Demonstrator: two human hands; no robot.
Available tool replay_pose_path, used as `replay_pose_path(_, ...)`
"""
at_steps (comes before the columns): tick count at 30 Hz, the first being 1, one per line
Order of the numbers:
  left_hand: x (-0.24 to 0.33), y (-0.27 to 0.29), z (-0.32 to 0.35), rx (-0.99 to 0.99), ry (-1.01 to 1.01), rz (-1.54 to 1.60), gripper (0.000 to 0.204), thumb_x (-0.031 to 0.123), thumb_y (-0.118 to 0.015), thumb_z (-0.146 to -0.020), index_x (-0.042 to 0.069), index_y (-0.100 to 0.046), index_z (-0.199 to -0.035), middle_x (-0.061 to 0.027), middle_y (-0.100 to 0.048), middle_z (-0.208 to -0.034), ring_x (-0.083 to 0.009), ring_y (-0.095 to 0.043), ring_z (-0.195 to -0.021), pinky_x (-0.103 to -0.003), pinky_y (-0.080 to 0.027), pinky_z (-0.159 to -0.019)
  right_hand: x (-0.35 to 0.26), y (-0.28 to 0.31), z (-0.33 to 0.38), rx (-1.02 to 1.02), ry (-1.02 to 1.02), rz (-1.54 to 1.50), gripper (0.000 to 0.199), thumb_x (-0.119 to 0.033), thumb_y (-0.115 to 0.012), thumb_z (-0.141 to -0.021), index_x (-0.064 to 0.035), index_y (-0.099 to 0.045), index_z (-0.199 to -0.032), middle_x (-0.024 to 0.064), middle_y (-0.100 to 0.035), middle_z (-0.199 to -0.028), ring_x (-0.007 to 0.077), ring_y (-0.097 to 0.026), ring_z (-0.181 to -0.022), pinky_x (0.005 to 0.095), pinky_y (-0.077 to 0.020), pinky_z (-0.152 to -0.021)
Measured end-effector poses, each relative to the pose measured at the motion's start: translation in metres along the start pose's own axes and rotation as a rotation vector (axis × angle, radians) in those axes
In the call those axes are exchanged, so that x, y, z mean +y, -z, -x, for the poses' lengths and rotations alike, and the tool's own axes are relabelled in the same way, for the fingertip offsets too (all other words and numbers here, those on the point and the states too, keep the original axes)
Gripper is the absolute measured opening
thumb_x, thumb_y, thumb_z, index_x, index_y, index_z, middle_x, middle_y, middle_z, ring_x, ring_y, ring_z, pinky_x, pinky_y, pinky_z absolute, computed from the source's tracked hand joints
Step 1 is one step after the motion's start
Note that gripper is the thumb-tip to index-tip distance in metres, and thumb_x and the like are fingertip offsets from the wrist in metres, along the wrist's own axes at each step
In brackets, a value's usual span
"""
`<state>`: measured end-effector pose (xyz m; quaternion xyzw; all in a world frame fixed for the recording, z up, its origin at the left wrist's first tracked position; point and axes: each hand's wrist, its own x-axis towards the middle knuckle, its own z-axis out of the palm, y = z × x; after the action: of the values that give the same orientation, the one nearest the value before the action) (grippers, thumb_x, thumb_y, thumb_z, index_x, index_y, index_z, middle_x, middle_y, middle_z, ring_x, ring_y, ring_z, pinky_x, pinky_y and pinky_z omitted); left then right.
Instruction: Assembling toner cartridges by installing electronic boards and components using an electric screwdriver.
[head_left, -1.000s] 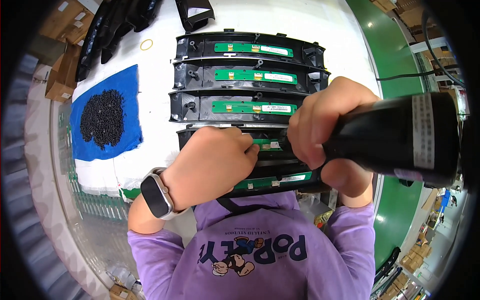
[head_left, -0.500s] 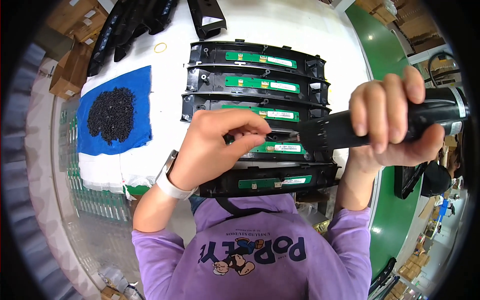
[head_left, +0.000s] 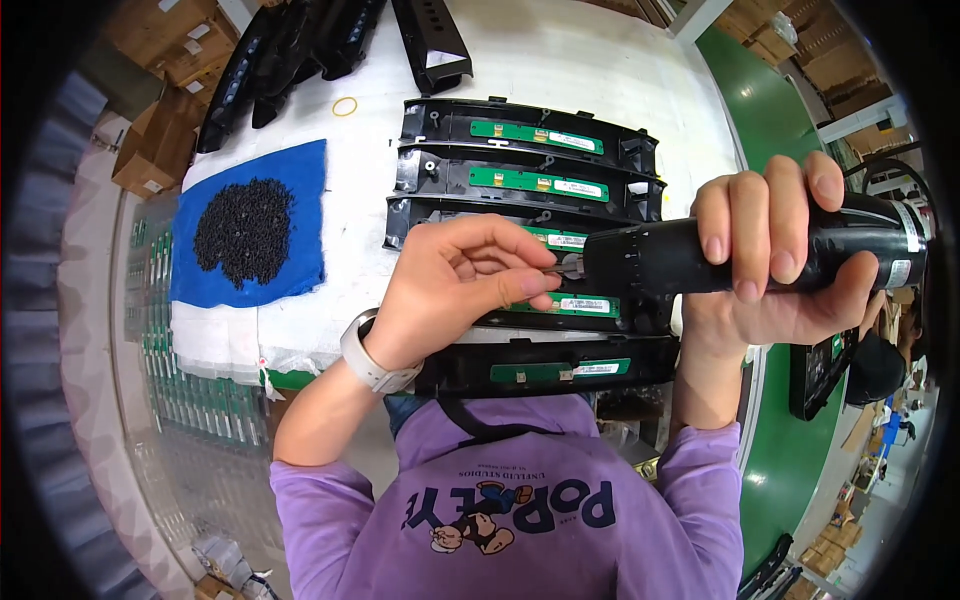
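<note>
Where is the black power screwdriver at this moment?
In the head view, the power screwdriver is right of centre, gripped in the right hand, its narrow end pointing left toward the left hand.

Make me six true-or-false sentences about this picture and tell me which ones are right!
1. The right hand holds a black tool. True.
2. The left hand pinches at the tool's metal tip. True.
3. The right wrist has something white around it. False: the white wristband is on the left wrist.
4. A yellow ring lies on the white table. True.
5. The blue cloth is bare. False: small black pieces are piled on it.
6. The tray nearest the shirt has a red board. False: it has a green board.
</note>
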<state>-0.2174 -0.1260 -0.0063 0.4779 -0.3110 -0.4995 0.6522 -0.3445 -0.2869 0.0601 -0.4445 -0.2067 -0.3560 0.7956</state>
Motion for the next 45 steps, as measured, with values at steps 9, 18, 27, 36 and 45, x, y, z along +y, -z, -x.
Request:
replay_pose_path(9,-0.004,0.002,-0.001,0.007,-0.061,-0.010,0.016,-0.003,-0.063,-0.080,-0.006,-0.060,-0.095,-0.0140,-0.066,-0.087,-0.0177,-0.066,-0.079,-0.025,-0.053,-0.073,-0.001,0.002,0.004,-0.012,0.008,-0.016,0.038,-0.032,-0.063,-0.080,-0.0049,-0.049,-0.103,-0.0012,-0.049,-0.067,0.0102,-0.047,-0.049,0.0283,-0.0371,-0.058)
replay_pose_path(18,-0.006,-0.019,0.011,0.112,-0.285,-0.158,0.038,-0.001,-0.073,-0.069,-0.001,-0.058,-0.105,-0.0101,-0.062,-0.104,-0.0214,-0.062,-0.095,-0.031,-0.050,-0.079,-0.011,-0.012,0.019,0.113,0.041,-0.021,0.033,-0.022,-0.071,-0.074,-0.0056,-0.050,-0.093,-0.0008,-0.053,-0.057,0.0103,-0.051,-0.042,0.0246,-0.0427,-0.045)
replay_pose_path(27,-0.059,-0.027,0.071,-0.163,-0.776,-1.549,0.036,0.039,-0.063,-0.078,0.011,-0.064,-0.100,-0.0042,-0.059,-0.115,-0.0176,-0.053,-0.110,-0.042,-0.038,-0.091,-0.045,-0.017,0.091,-0.352,-0.004,0.132,0.023,-0.012,-0.074,-0.075,0.0011,-0.056,-0.081,0.0106,-0.056,-0.055,0.0204,-0.054,-0.041,0.0287,-0.0436,-0.037)
replay_pose_path(36,-0.067,-0.025,0.069,-0.096,-0.709,-1.704,0.026,0.027,-0.058,-0.083,0.010,-0.064,-0.103,-0.0037,-0.056,-0.120,-0.0169,-0.048,-0.119,-0.044,-0.033,-0.097,-0.046,-0.011,0.094,-0.374,-0.066,0.196,0.037,-0.024,-0.079,-0.072,-0.0038,-0.052,-0.086,0.0047,-0.058,-0.054,0.0137,-0.056,-0.040,0.0268,-0.0486,-0.041)
replay_pose_path(45,-0.069,-0.026,0.073,-0.103,-0.748,-1.623,0.021,0.012,-0.058,-0.079,0.012,-0.065,-0.099,-0.0026,-0.059,-0.117,-0.0175,-0.052,-0.115,-0.048,-0.033,-0.096,-0.046,-0.011,0.093,-0.368,-0.057,0.252,0.039,-0.027,-0.079,-0.072,-0.0048,-0.051,-0.088,0.0038,-0.059,-0.056,0.0125,-0.057,-0.041,0.0250,-0.0486,-0.041)
